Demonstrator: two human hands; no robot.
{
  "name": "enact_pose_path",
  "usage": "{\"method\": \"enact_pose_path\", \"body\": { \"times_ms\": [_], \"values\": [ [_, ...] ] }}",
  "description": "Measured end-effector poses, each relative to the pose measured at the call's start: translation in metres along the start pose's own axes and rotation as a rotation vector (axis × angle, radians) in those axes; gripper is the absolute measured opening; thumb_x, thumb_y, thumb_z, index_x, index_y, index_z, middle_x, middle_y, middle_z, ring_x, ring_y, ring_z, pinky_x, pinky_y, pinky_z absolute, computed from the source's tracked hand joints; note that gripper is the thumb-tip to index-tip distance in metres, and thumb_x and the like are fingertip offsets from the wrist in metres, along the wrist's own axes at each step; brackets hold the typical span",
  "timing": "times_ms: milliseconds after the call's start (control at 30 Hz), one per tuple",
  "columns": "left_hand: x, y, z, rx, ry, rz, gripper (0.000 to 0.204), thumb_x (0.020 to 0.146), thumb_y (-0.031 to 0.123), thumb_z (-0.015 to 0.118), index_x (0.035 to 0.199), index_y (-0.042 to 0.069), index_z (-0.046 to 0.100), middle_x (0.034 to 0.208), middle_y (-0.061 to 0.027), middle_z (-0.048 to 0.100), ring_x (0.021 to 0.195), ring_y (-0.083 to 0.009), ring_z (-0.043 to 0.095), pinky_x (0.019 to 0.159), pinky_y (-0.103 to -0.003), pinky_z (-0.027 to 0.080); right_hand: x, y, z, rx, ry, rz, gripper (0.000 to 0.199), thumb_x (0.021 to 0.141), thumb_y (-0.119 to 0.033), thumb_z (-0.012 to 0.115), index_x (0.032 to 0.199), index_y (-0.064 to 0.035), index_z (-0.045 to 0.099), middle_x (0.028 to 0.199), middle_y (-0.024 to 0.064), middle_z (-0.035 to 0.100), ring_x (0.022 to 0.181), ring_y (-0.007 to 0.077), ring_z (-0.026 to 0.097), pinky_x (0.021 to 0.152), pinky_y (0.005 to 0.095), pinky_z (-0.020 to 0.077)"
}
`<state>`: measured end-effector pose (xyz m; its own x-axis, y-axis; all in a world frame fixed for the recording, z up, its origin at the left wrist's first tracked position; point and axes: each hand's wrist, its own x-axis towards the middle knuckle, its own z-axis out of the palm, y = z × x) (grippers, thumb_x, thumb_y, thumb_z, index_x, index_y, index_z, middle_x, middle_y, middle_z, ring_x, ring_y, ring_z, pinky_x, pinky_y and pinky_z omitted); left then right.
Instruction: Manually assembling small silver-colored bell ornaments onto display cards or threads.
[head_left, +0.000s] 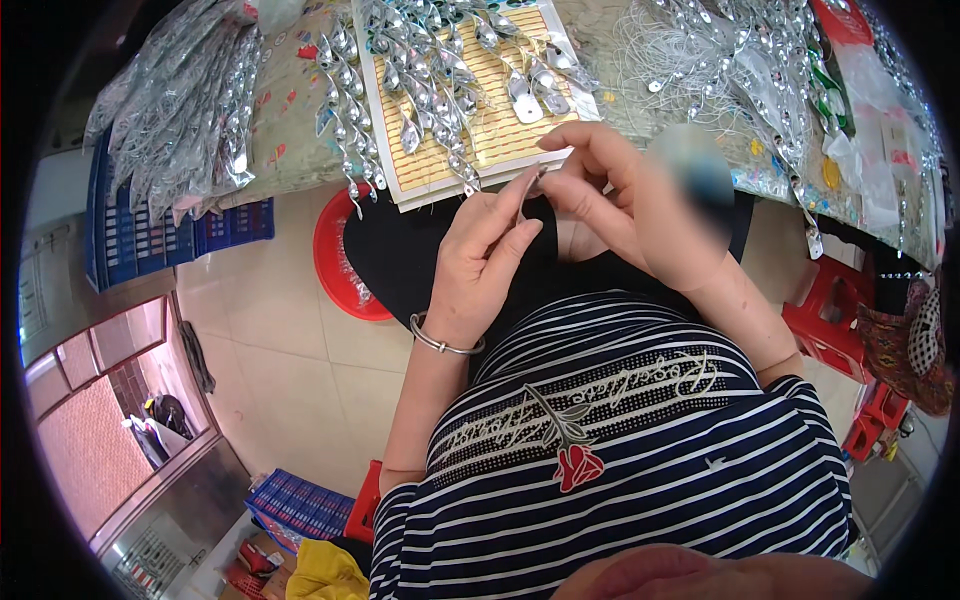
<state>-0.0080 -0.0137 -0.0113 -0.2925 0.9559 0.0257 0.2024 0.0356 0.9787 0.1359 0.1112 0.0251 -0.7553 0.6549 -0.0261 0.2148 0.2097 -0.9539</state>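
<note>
Close in front of my body, just off the table's near edge, both my hands meet around a small thin curved strip (527, 198). Between its thumb and fingers, my left hand (472, 262) pinches this strip; a metal bangle circles that wrist. My right hand (610, 195) is closed at the strip's upper tip, thumb and fingertips together; what they grip there is too small to make out. Beyond the hands, shiny silver twisted ornaments (428, 92) lie in strands on a white-edged, yellow-lined sheet (405, 180), some hanging over its near edge.
Bundles of silver ornaments in clear wrapping (190, 110) fill the table's left side. Loose silver strands with pale threads (720, 60) lie at right. A red basin (330, 255) stands below, left of my lap. Blue crates (150, 235) are at far left, red stools (828, 315) at right.
</note>
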Motion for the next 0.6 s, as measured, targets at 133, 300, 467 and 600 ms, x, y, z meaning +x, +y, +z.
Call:
{"method": "enact_pose_path", "body": {
  "times_ms": [133,300,467,600],
  "values": [
    [-0.002,-0.004,0.002,0.150,-0.014,0.123,0.041,0.082,0.002,0.062,0.122,0.004,0.058,0.079,-0.0068,0.052,0.073,-0.0174,0.051,0.070,-0.026,0.043,0.004,0.016,0.010,-0.008,0.039,-0.166,0.018,0.086,-0.017,0.062,0.098,-0.0028,0.062,0.067,0.0033,0.059,0.045,0.0082,0.051,0.040,0.0227,0.0400],
    [-0.013,-0.005,0.000,0.073,-0.027,0.049,0.039,0.082,0.002,0.063,0.120,0.003,0.059,0.084,-0.0060,0.054,0.076,-0.0153,0.052,0.070,-0.026,0.044,0.003,0.019,0.009,0.262,-0.045,0.107,0.015,0.089,-0.018,0.060,0.093,-0.0044,0.065,0.070,-0.0006,0.061,0.042,0.0055,0.045,0.036,0.0200,0.0335],
    [-0.015,0.001,-0.004,-0.390,-0.055,-0.206,0.027,0.089,0.005,0.057,0.115,-0.001,0.060,0.106,-0.0056,0.057,0.081,-0.0100,0.054,0.071,-0.023,0.046,-0.001,0.018,0.014,0.495,-0.214,0.243,0.014,0.092,-0.012,0.057,0.095,-0.0005,0.064,0.086,0.0005,0.064,0.082,0.0056,0.058,0.074,0.0202,0.0476],
    [-0.007,0.003,-0.008,-0.430,-0.004,-0.375,0.018,0.088,0.006,0.059,0.104,-0.002,0.064,0.091,-0.0048,0.062,0.070,-0.0069,0.054,0.062,-0.019,0.044,-0.003,0.010,0.017,0.600,-0.244,0.286,0.014,0.090,-0.016,0.060,0.096,-0.0044,0.067,0.081,-0.0020,0.062,0.066,0.0027,0.052,0.056,0.0172,0.0423]
  ]
}}
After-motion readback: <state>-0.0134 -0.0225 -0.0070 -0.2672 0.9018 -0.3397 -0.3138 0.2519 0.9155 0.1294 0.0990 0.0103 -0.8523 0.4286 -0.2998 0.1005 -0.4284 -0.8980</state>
